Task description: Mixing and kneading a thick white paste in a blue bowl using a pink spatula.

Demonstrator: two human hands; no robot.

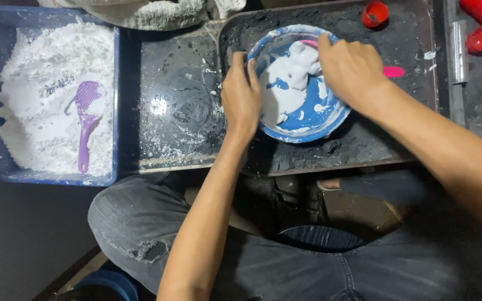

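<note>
- Two hands worked at one blue bowl (299,120), which sat on a dark, grimy tray (397,111) on the table, right of centre and toward the far side.
- The left hand (241,97) gripped the bowl's left rim, its fingers (252,72) pressed together and curled over the edge, apparently to keep the bowl from sliding.
- The right hand (350,69) lay across the bowl's far right rim, fingers bent down into the bowl; whether they pinched the pink tool (394,71) that stuck out to the right beneath the hand, I could not tell.
- The bowl looked shallow and round, its blue inside smeared with thick white paste (297,67), heaped at the far side and thinner near the front.
- A blue tub (115,111) of white powder (40,72) stood at the left within arm's reach, a purple scoop (87,120) lying on the powder.
- Small red cups (375,14) rested at the far right.
</note>
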